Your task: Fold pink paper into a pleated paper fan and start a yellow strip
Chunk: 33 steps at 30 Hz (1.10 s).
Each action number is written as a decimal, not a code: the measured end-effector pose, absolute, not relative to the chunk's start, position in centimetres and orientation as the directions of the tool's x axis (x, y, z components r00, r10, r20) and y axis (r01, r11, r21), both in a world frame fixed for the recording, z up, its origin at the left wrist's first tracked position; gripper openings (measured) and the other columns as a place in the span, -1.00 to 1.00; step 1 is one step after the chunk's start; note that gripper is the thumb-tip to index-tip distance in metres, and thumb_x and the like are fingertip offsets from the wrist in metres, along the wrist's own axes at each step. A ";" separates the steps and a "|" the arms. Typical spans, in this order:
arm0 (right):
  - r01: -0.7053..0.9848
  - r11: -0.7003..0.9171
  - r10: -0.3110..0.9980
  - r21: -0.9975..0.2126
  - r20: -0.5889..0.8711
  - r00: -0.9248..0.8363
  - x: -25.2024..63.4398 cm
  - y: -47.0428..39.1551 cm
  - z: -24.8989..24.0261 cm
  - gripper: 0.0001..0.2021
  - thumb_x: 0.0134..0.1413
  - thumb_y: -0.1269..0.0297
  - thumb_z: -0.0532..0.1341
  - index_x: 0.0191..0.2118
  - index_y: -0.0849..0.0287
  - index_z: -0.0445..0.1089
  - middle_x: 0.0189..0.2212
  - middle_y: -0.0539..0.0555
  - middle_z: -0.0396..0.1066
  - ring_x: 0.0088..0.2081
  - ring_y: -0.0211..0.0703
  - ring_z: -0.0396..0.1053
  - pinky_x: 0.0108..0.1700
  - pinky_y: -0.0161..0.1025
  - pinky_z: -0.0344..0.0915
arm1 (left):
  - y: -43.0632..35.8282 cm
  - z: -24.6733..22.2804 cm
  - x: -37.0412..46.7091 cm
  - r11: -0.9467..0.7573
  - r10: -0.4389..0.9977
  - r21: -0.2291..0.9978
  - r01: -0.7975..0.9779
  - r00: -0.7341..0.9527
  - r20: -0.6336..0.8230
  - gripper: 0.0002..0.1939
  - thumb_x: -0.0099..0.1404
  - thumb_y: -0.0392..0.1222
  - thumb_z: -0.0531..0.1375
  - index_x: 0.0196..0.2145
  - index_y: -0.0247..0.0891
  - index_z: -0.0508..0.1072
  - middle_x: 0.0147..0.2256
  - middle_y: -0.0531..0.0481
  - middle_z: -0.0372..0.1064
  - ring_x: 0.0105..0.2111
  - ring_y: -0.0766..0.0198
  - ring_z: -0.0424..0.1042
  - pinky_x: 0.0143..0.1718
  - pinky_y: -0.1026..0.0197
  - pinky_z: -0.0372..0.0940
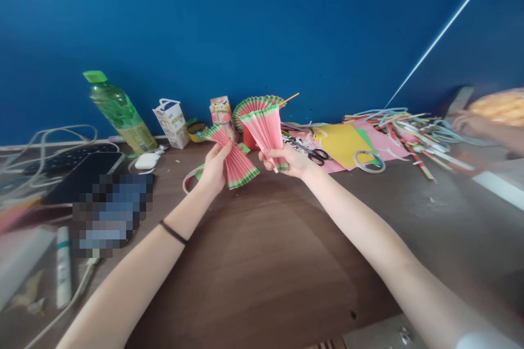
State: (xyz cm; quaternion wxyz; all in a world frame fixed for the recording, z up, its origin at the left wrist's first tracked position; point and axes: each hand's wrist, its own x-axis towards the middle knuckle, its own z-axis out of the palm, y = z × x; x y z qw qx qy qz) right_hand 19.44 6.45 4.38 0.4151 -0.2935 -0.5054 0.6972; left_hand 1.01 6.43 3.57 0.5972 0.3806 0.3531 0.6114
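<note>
Wall (262, 27), blue, bounded the rear of the worktop (245, 262), a brown wood-grain surface. A green-capped plastic bottle (118, 112) was located at the left, near the wall. At the right, a yellow paper sheet (339, 144) partly covered a pink paper sheet (393, 144).

The left hand (216, 168) and the right hand (289, 158) were positioned near each other, in front of a rounded pleated fan (254, 104). Left-hand fingers were closed on the side of a pink pleated strip (241, 168), edged green, its pleats spread at the lower end. Right-hand fingers were closed around the narrow lower portion of a second pleated strip (264, 125), likewise pink with green edging, which flared upward. The two strips were apart.

Smaller items: a white carton (172, 124) stood beside the bottle; black-handled scissors (317, 158) lay just beyond the right wrist; a white earphone case (146, 161) lay near the bottle's base.
</note>
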 end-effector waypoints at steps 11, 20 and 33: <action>-0.245 -0.099 0.908 -0.964 0.013 -0.419 19.5 6.9 3.8 -0.76 -0.16 0.31 0.31 -0.31 0.26 0.34 -0.53 0.01 0.43 -0.57 -0.30 0.36 -0.62 -0.39 0.26 | 5.8 3.4 1.4 0.004 0.988 0.912 -0.411 0.140 0.059 -0.81 0.07 -0.17 0.26 -0.37 -0.30 0.39 -0.46 0.00 0.43 -0.38 0.20 0.48 -0.26 0.13 0.38; -0.224 0.126 0.940 -0.966 0.188 -0.285 18.6 6.6 3.8 -0.75 -0.15 0.18 0.33 -0.44 0.26 0.34 -0.59 -0.05 0.32 -0.61 -0.36 0.30 -0.54 -0.35 0.27 | 5.7 3.6 1.1 0.022 0.976 0.903 -0.429 0.203 0.073 -0.79 0.05 -0.20 0.27 -0.33 -0.27 0.38 -0.45 0.02 0.42 -0.36 0.18 0.48 -0.22 0.10 0.38; -0.175 0.152 0.919 -0.973 0.204 -0.337 18.5 6.2 4.1 -0.79 -0.09 0.21 0.28 -0.39 0.26 0.37 -0.56 -0.02 0.35 -0.62 -0.35 0.28 -0.55 -0.32 0.24 | 6.1 2.9 0.5 -0.026 0.961 0.905 -0.425 0.240 0.140 -0.76 0.07 -0.15 0.29 -0.28 -0.25 0.43 -0.32 -0.04 0.48 -0.25 0.19 0.47 -0.10 0.10 0.34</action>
